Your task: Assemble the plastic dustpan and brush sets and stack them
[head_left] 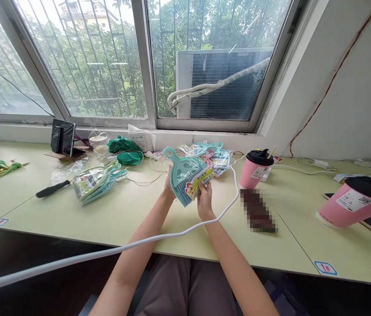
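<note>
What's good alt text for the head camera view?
Two bare hands, left and right, hold a teal dustpan-and-brush set above a pale green desk by a window, between more sets and pink cups.

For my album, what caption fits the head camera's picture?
Left hand and right hand holding a mint-green dustpan-and-brush set over a pale table.

1. Mint-grn dustpan (185, 166) is being held up over table (113, 219), tilting, w/ loop handle pointing up-L.
2. Brush (181, 194) is lying against pan, gray-blue bristles showing, rest partly hidden.
3. Yel-grn label card (201, 179) w/ red pics is covering part of bristles, slanting up-R.
</note>
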`<state>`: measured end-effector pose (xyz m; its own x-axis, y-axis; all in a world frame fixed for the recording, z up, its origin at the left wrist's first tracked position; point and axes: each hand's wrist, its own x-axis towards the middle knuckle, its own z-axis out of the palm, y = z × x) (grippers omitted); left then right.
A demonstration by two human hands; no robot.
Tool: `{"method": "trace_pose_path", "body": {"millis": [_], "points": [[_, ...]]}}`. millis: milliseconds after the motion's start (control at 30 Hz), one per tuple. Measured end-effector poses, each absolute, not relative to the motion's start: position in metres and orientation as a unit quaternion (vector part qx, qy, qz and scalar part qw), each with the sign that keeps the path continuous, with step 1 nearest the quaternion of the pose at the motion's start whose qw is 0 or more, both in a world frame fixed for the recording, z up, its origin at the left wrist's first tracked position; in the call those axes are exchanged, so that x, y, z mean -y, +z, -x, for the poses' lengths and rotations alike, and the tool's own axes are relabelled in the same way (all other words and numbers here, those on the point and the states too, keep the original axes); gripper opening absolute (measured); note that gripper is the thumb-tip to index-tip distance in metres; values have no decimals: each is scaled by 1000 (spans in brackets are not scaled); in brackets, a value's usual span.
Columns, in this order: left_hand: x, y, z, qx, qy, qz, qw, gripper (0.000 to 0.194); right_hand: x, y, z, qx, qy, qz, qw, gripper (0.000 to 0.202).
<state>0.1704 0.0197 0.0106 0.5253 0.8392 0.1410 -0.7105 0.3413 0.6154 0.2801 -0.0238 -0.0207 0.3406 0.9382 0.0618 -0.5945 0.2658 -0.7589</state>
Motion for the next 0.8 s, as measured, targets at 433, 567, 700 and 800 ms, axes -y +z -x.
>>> {"method": "trace_pose_path", "body": {"millis": [433, 567, 700, 800], "points": [[-17, 20, -173, -154, 612, -239, 738, 70, 24, -18, -290, 211, 442, 394, 778, 63], [-17, 19, -176, -174, 599, -232, 746, 69, 25, -17, -291, 286, 335, 427, 790, 71], [-11, 19, -182, -153, 594, -260, 746, 67, 24, -20, -291, 333, 329, 476, 744, 43], [-7, 20, -185, -143, 593, -275, 743, 64, 23, -23, -291, 335, 327, 487, 738, 39]]}}
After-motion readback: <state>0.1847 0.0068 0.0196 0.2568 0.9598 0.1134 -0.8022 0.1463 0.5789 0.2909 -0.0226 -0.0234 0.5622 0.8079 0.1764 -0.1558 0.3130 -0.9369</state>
